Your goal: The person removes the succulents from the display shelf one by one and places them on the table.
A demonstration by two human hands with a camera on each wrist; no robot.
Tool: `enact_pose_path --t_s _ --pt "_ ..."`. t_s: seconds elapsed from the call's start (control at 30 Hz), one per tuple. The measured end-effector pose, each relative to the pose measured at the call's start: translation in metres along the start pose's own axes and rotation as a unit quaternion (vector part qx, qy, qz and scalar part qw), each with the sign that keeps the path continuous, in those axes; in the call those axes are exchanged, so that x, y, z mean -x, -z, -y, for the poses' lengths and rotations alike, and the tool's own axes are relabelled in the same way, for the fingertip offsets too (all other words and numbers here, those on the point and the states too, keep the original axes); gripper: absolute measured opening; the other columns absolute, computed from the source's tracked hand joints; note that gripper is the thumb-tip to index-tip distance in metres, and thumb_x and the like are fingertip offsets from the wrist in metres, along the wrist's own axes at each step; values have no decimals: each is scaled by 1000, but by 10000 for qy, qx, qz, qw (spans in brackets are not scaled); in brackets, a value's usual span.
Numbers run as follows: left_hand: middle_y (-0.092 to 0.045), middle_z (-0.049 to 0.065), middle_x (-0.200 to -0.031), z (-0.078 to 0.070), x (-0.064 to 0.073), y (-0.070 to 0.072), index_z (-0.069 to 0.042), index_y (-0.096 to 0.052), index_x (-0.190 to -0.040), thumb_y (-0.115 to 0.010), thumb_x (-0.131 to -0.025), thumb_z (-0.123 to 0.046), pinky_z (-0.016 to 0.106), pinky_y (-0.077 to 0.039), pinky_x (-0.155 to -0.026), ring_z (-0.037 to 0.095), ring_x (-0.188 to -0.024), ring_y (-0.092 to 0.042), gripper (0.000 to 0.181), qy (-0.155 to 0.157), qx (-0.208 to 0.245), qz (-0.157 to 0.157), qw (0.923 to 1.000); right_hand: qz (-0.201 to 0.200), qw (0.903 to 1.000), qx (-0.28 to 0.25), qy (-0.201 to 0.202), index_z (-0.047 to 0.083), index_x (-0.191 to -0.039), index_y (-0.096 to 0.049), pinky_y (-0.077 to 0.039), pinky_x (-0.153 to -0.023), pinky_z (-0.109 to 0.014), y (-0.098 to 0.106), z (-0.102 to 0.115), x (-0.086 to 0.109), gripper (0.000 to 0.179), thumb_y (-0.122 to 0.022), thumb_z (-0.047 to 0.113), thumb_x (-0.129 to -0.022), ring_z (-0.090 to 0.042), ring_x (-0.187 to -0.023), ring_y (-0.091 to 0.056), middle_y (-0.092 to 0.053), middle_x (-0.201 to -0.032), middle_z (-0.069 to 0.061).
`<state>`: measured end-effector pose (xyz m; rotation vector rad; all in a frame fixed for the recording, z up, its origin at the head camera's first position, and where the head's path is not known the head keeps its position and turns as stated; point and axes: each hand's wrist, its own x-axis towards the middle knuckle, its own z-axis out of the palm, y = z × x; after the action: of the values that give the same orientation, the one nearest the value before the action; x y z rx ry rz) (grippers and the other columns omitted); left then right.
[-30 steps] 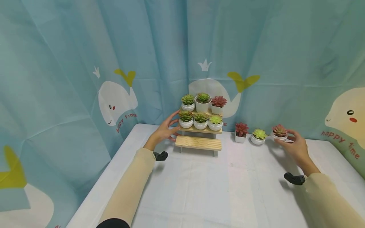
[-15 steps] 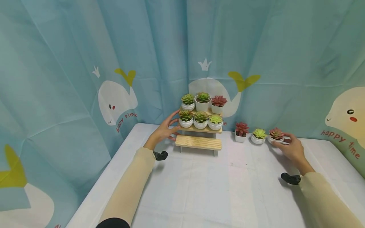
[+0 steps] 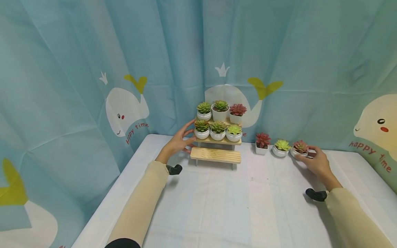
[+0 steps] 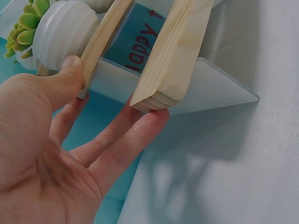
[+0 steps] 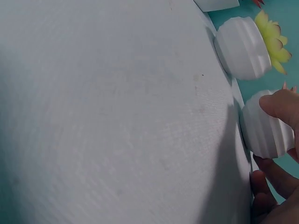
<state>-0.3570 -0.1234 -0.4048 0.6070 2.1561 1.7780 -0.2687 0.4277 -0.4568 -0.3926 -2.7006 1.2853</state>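
Note:
A three-tier wooden plant stand (image 3: pixel 215 155) stands at the table's back, bearing several potted succulents on its upper two tiers. At its left side my left hand (image 3: pixel 178 140) holds the stand's edge; in the left wrist view, the thumb lies on one board's end and fingertips touch the lowest board (image 4: pixel 170 56). Far right, my right hand (image 3: pixel 319 163) grips a pinkish-red succulent in a round white pot (image 3: pixel 299 148), upright on the table. The right wrist view shows its thumb and fingers around the pot (image 5: pixel 264 126), with most of the plant hidden.
Left of the gripped pot sit a yellow-green succulent in a round white pot (image 3: pixel 281 148) and a red succulent in a square white pot (image 3: pixel 262 143). A blue whale-print curtain (image 3: pixel 173 69) hangs behind the white-covered table (image 3: pixel 229 206).
My right hand has moved the pinkish-red succulent slightly left, closer to the yellow-green one, then stayed almost still. My left hand and the stand have kept their place.

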Motion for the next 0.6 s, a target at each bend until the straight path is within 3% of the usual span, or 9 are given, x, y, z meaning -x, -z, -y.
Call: enact_pose_path --t_s 0.27,0.6 --pt "-18 13 -170 -3 1 -1 -42 -18 -164 -61 -106 -15 53 -62 -70 44 -144 -41 78 2 -46 -29 10000 123 9999 -20 51 -14 -155 -18 -43 -100 -63 2 -1 1 97 -66 48 -98 -58 -134 -41 -35 -147 -45" --pt "-18 14 -170 -3 1 -1 -42 -17 -164 -61 -105 -16 55 -61 -72 46 -140 -46 78 9 -45 -32 10000 113 9999 29 61 -14 -155 -17 -42 -102 -65 1 -3 1 98 -65 49 -99 -58 -134 -40 -34 -147 -45"
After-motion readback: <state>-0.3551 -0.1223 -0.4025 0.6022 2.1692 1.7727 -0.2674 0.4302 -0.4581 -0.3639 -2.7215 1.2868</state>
